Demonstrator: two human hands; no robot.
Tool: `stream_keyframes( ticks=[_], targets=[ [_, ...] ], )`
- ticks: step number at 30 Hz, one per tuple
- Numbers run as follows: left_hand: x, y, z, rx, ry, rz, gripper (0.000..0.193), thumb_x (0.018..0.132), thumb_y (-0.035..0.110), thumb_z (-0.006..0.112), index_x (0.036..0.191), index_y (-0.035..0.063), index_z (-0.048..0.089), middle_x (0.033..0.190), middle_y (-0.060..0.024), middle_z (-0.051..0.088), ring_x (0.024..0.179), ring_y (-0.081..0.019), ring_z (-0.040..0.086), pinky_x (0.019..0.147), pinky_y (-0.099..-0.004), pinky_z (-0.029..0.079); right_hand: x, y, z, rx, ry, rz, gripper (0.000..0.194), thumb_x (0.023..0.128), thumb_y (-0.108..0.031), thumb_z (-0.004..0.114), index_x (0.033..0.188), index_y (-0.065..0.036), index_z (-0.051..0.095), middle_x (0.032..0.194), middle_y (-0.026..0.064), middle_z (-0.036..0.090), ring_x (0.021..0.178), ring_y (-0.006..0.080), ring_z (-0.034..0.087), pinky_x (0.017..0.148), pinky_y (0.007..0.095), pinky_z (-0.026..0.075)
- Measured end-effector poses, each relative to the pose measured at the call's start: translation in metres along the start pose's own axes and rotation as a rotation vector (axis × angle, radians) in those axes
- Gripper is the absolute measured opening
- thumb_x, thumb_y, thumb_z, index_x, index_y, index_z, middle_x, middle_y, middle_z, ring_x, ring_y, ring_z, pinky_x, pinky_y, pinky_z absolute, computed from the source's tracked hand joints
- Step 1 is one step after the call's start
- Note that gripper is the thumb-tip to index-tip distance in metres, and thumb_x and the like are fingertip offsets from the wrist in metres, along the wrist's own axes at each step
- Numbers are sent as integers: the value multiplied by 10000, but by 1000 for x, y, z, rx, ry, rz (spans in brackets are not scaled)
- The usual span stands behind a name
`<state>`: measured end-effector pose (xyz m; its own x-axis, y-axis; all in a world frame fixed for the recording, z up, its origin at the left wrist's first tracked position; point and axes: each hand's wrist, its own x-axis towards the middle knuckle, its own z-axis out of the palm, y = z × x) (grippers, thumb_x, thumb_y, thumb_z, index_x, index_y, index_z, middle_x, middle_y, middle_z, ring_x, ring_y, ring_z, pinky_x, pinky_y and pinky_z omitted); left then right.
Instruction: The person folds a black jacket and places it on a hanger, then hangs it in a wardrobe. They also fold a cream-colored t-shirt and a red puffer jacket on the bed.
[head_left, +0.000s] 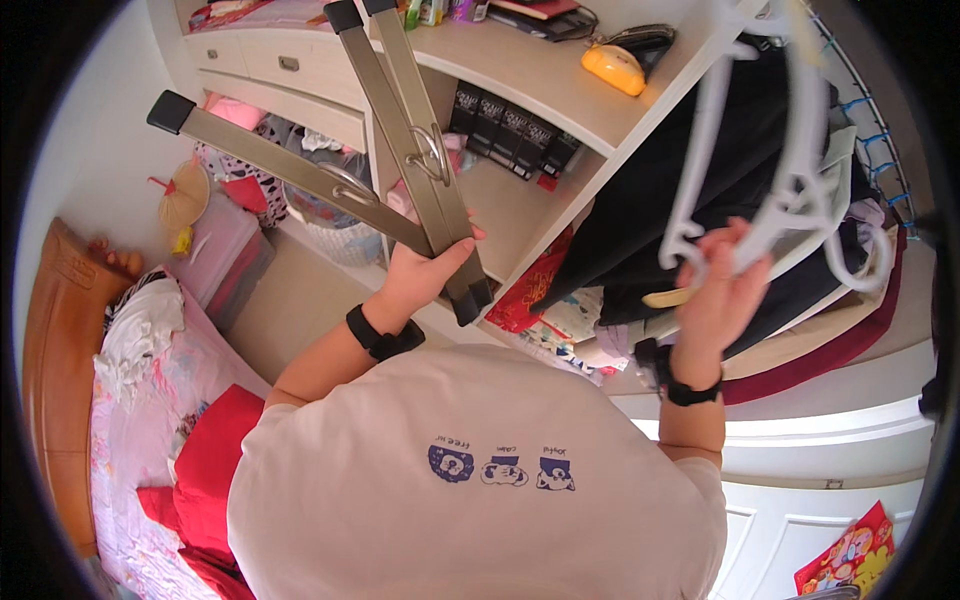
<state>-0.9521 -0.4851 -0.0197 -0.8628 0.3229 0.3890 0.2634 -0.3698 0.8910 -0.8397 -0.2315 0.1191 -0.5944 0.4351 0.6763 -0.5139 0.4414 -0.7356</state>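
My left hand (427, 277) grips several flat brown bars (300, 174) with black end caps and bent metal loops; they fan out upward and away from me. In my right hand (720, 289) are white plastic clothes hangers (802, 150), held up in front of the wardrobe, one hook curling off to the right. A pale yellow end piece (667, 298) pokes out by my right fingers; what it belongs to is hidden. Dark garments (645, 180) hang close behind the hangers, with beige and maroon clothing (847, 337) beneath.
A wooden shelf (517, 79) holds a yellow object (613, 69) and bottles. Below it stand black boxes (510, 127). A white basket (345, 236) and a plastic storage box (217, 247) are at left. Red cloth (217, 450) lies on the bed (142, 480).
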Motion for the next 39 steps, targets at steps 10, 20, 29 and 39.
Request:
stream_keyframes(
  ticks=[10,20,29,39],
  targets=[
    [-87,-22,-79,294,-4,-313,307,870,38,586,1173,3,548,985,-53,657,929,-126,596,813,-294,476,-136,145,84,236,-628,573,202,936,-119,529,1122,-41,535,846,43,574,717,101,562,614,248,468],
    [-107,-106,-92,421,-172,-814,280,836,116,632,1087,-2,606,961,-53,666,870,-129,592,782,-290,476,-216,266,114,53,-401,1076,141,913,-133,488,1030,-55,501,801,50,551,706,129,523,533,281,449],
    [-70,-185,-75,747,-295,-838,444,764,123,680,1141,-11,488,948,-115,653,865,-205,631,769,-335,495,-246,332,144,170,-268,1169,226,934,-214,505,1067,-31,496,876,72,577,779,166,565,614,315,478],
    [26,-272,-83,785,-287,-639,457,734,112,666,1138,-11,491,911,-152,652,846,-267,652,753,-368,507,-193,378,153,164,-523,1226,691,945,-488,401,1446,-29,274,1429,197,396,1326,338,366,1070,379,282]
  ],
)
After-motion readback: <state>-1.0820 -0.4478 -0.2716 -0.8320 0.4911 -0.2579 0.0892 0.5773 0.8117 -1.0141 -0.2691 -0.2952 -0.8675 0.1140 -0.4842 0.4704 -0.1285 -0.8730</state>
